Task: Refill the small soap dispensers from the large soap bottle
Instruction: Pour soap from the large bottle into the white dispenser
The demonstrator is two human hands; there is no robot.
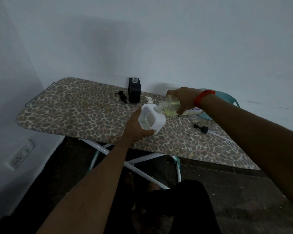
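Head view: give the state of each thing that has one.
White dispenser, pump off, gripped by left hand.
Large soap bottle, uncapped, tipped by right hand, mouth at white dispenser.
Black dispenser, upright, pump off.
Black pump, lying beside black dispenser.
White pump, lying loose.
Second black pump, lying at right.

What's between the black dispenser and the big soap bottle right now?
A white pump sits there, just behind the white dispenser, between the black dispenser and the soap bottle; the head view shows it.
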